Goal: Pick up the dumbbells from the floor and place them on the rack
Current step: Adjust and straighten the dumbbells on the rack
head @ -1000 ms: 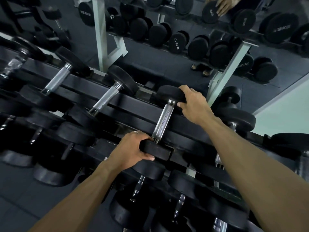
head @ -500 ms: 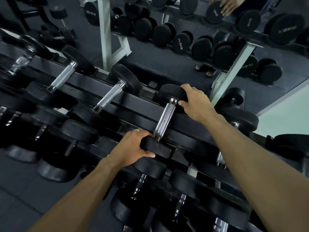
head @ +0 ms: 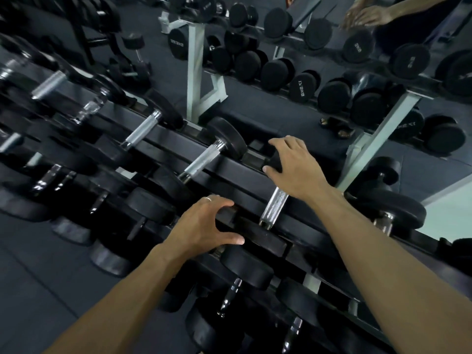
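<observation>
Dark grey rubber flooring [head: 30,290] spreads beneath me, and a long mirror [head: 319,54] behind the rack throws back rows of round black weights on pale metal uprights. Across the middle runs the black steel dumbbell rack [head: 229,166], its top rails slanting from upper left to lower right and loaded with black-headed, chrome-handled dumbbells. Both my bare forearms reach forward and up from the bottom of the view to one of them, the black rubber dumbbell with a knurled chrome handle [head: 274,206], which lies across the top rails with its handle bridging the gap between them. My right hand [head: 293,166] is stretched out over its far head, palm down, fingers curved over the top of the head and the thumb pressed against its near side, so the head is mostly hidden under my hand. My left hand [head: 204,224] sits at the near head, a ring on one finger; the fingers arch over the head's far edge while the thumb stretches out along its front face, leaving an open gap between thumb and fingers, a loose cupping hold. Just right of it another black dumbbell [head: 393,213] rests on the same rails, and more hang on the tier below.
</observation>
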`<action>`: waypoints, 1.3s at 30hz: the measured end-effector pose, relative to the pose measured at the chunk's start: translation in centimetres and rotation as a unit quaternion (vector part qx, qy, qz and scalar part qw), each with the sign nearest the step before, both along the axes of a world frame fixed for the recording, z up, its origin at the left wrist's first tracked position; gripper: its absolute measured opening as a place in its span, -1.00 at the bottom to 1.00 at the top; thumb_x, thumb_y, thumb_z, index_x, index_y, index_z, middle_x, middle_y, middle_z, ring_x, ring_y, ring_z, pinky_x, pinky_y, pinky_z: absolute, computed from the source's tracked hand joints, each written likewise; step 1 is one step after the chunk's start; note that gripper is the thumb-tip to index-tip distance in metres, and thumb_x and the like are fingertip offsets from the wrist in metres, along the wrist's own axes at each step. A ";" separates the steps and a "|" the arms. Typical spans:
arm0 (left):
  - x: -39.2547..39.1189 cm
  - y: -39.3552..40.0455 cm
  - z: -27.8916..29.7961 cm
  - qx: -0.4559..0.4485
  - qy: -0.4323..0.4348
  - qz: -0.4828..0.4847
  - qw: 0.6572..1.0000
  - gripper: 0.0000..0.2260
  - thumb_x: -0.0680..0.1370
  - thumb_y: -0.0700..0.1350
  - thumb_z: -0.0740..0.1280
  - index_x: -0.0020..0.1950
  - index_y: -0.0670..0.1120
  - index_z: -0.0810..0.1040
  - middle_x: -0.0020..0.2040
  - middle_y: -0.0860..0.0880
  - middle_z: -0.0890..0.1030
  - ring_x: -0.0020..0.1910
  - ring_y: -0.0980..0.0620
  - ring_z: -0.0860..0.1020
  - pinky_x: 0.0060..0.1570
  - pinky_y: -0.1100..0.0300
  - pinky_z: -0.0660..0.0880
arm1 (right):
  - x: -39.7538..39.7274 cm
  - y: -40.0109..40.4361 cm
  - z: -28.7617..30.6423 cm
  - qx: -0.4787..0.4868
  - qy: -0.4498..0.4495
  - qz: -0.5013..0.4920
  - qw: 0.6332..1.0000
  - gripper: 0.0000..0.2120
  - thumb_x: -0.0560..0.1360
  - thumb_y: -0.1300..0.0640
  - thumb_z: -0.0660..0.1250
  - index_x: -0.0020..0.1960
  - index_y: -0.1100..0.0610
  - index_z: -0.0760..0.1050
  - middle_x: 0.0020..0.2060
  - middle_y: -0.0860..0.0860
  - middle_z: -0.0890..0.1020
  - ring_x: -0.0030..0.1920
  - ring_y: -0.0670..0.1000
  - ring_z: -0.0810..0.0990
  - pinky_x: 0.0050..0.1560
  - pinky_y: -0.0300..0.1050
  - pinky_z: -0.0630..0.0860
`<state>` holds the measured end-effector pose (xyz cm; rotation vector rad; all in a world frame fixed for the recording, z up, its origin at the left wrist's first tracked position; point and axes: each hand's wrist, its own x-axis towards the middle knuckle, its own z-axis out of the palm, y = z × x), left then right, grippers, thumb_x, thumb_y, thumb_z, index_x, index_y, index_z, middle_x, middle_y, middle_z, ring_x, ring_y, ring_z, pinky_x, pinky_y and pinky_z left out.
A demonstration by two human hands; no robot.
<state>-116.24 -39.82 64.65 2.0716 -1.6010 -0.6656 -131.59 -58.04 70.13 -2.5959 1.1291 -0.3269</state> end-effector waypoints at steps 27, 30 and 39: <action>18.1 -3.3 -2.9 0.004 0.052 -0.086 0.995 -0.49 0.16 0.04 0.63 0.07 0.06 0.60 -0.01 0.13 0.56 0.02 0.13 0.51 0.12 0.11 0.46 | 15.3 -1.8 -3.0 0.026 0.033 -0.097 0.994 -0.50 0.54 0.11 0.34 0.41 0.09 0.24 0.02 0.13 0.56 -0.02 0.18 0.58 -0.04 -0.01 0.44; 17.7 -3.0 -3.1 0.011 0.077 -0.075 0.994 -0.51 0.18 0.09 0.61 0.05 0.12 0.58 -0.02 0.16 0.55 0.04 0.15 0.51 0.13 0.10 0.47 | 15.9 -2.2 -2.6 0.014 0.057 -0.084 0.995 -0.52 0.53 0.10 0.36 0.39 0.09 0.28 0.02 0.12 0.57 -0.03 0.19 0.59 -0.04 0.03 0.47; 17.6 -2.8 -2.9 0.024 0.111 -0.052 0.992 -0.53 0.19 0.04 0.63 0.04 0.15 0.58 -0.02 0.17 0.55 0.03 0.21 0.51 0.08 0.19 0.49 | 16.6 -2.5 -2.1 0.012 0.083 -0.077 0.993 -0.51 0.53 0.10 0.36 0.39 0.07 0.27 0.04 0.11 0.58 0.00 0.21 0.59 -0.07 0.03 0.45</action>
